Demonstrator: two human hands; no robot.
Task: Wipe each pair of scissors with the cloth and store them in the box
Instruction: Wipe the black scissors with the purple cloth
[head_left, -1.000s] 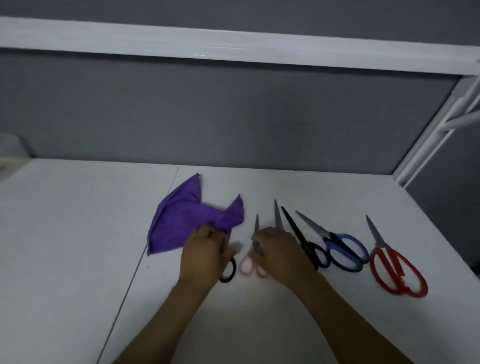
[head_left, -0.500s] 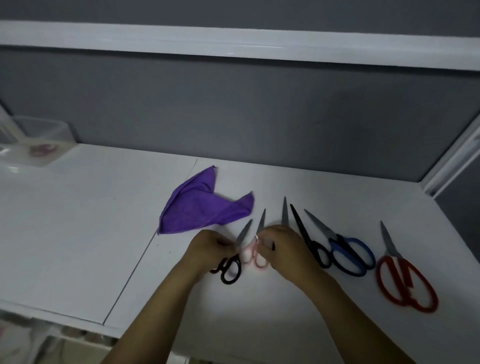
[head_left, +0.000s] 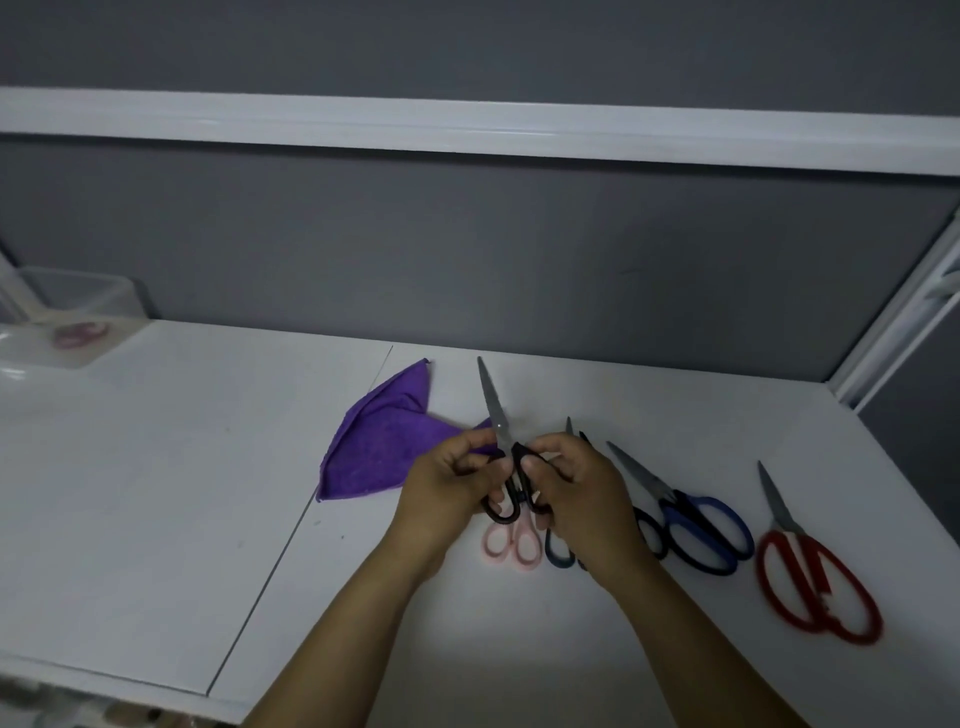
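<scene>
Left hand (head_left: 447, 488) and right hand (head_left: 582, 493) both grip the black scissors (head_left: 493, 400) by the handles — blades together, tip pointing away — just right of the purple cloth (head_left: 374, 452); the box (head_left: 78, 291) stands well left of it.

- White table (head_left: 156, 519), a thin seam running down it.
- Purple cloth (head_left: 374, 457) just left of the fingers (head_left: 470, 448).
- Pink scissors (head_left: 511, 543) beneath the fingers.
- Blue scissors (head_left: 696, 530), then red scissors (head_left: 810, 582), rightward.
- Clear box (head_left: 72, 312) far left.
</scene>
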